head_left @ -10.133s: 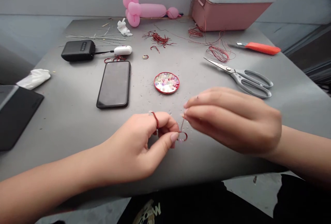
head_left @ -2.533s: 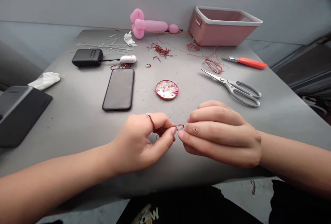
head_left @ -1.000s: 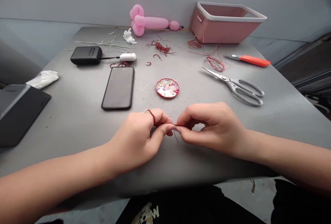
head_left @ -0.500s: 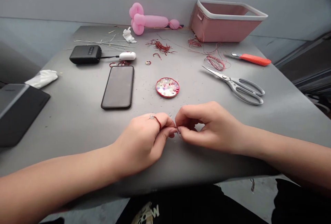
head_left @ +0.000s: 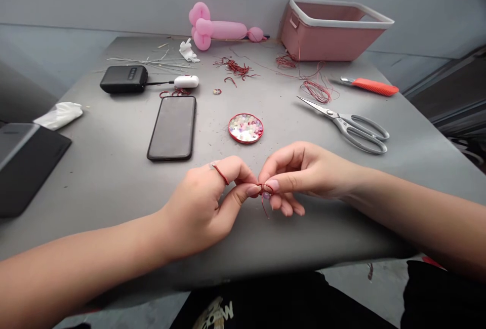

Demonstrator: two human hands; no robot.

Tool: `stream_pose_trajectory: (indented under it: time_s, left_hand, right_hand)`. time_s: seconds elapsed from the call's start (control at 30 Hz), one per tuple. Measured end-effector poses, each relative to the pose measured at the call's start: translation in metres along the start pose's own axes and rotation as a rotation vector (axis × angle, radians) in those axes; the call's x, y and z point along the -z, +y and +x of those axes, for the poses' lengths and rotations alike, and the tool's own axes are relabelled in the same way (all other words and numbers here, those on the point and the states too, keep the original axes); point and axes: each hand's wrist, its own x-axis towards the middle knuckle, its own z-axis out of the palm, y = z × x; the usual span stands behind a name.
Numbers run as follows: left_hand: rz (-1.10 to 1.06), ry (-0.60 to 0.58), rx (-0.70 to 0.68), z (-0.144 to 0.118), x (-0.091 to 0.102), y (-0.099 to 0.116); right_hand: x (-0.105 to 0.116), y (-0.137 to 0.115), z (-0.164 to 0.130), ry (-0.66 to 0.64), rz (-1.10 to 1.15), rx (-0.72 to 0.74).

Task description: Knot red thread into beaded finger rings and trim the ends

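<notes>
Between my two hands is a small loop of dark red cord (head_left: 261,186) with a pale purple bead (head_left: 266,195) on it; a loose cord end hangs below. My left hand (head_left: 216,197) pinches the loop's left side between thumb and index finger, and wears a red cord ring with a clear bead. Thumb and index finger of my right hand (head_left: 304,174) close on the loop's right side, with the other fingers curled beneath. Just beyond the hands lies a round, red-rimmed dish (head_left: 245,128) of pale and pink beads.
A black phone (head_left: 172,129) lies left of the dish. Scissors (head_left: 347,124) and a red-handled cutter (head_left: 374,87) are at right. Red cord coils (head_left: 317,91), cord scraps (head_left: 237,67), a pink basket (head_left: 322,43), a balloon figure (head_left: 224,30) and a black power bank (head_left: 124,79) stand farther back.
My right hand has shifted slightly up and its lower fingers have opened out beneath. The cord loop and bead, hidden between the fingertips before, now show.
</notes>
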Motion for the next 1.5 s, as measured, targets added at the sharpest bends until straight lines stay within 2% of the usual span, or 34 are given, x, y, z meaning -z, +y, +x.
stream_pose_trajectory:
  time_s: [0.2,0.37,0.43,0.53,0.6,0.67,0.73,0.87,0.93,1.0,1.13,1.2,1.27,1.33,1.37,1.5]
  left_hand:
    - [-0.083,-0.054,0.076,0.0,-0.001,0.0]
    - [-0.302,-0.22,0.237,0.003,0.0,0.004]
    - [-0.36,-0.299,0.26,0.005,0.001,0.005]
    - [-0.329,-0.383,0.256,0.006,0.004,0.006]
    - [-0.301,-0.413,0.266,0.006,0.005,0.007]
    - [-0.284,-0.399,0.255,0.005,0.005,0.008]
    - [-0.25,-0.317,0.199,0.004,0.003,0.008]
    - [-0.109,-0.113,0.026,0.001,-0.002,0.004]
    - [-0.049,-0.098,-0.027,0.001,-0.003,0.002]
    - [-0.002,-0.141,-0.02,0.001,-0.003,0.001]
    - [0.01,-0.231,0.086,0.002,0.0,0.005]
    - [-0.016,-0.221,0.094,0.002,0.001,0.008]
    - [-0.016,-0.178,0.075,0.002,0.003,0.01]
    - [0.02,-0.116,0.045,0.001,0.003,0.009]
    - [0.05,-0.085,0.024,0.001,0.003,0.007]
    - [0.185,0.002,-0.121,-0.002,0.0,-0.001]
  right_hand:
    - [-0.008,0.003,-0.003,0.072,-0.168,0.089]
    - [-0.011,0.004,-0.008,0.163,-0.446,0.217]
    - [-0.012,0.003,-0.011,0.153,-0.639,0.346]
    - [-0.012,0.001,-0.016,0.134,-1.051,0.621]
    - [-0.013,-0.001,-0.02,0.173,-1.324,0.782]
    - [-0.015,-0.003,-0.023,0.228,-1.433,0.848]
    - [-0.016,-0.005,-0.023,0.241,-1.297,0.778]
    - [-0.017,-0.005,-0.015,0.167,-0.818,0.373]
    - [-0.015,-0.003,-0.012,0.139,-0.777,0.274]
    - [-0.012,0.0,-0.012,0.189,-0.959,0.381]
    - [-0.01,0.0,-0.018,0.457,-1.521,0.879]
    - [-0.015,-0.002,-0.02,0.581,-1.643,1.011]
    - [-0.02,-0.005,-0.019,0.708,-1.63,1.025]
    - [-0.025,-0.005,-0.018,0.761,-1.502,0.95]
    - [-0.026,-0.005,-0.016,0.736,-1.406,0.891]
    - [-0.025,-0.003,-0.014,0.487,-0.964,0.594]
